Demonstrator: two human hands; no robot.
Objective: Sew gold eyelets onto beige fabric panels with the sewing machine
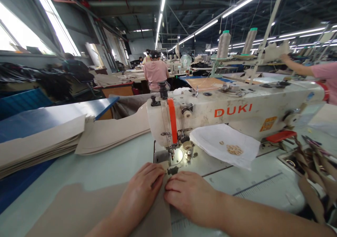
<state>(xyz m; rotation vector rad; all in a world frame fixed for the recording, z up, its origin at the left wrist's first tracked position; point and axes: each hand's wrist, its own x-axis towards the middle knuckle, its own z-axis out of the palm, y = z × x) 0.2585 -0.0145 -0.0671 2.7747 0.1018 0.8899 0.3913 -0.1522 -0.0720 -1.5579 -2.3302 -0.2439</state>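
Beige panel [158, 217] flat on the bench [123, 161], front edge near the needle [173, 154]; no stitching visible, so probably little done. Fingers of left hand [142, 186] closed on the edge; of right hand [192, 196], curled alongside, grip hidden. Stacked panels [52, 133] leftward, finished or not unclear.

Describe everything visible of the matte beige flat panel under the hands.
The matte beige flat panel looks like smooth fabric or soft leather, unpatterned where visible. It lies on the pale green tabletop, its far-left outline uneven, running off the bottom of the picture. The left hand rests its grip on it, that forearm hiding part; the right hand is at its right edge, before the white sewing machine.
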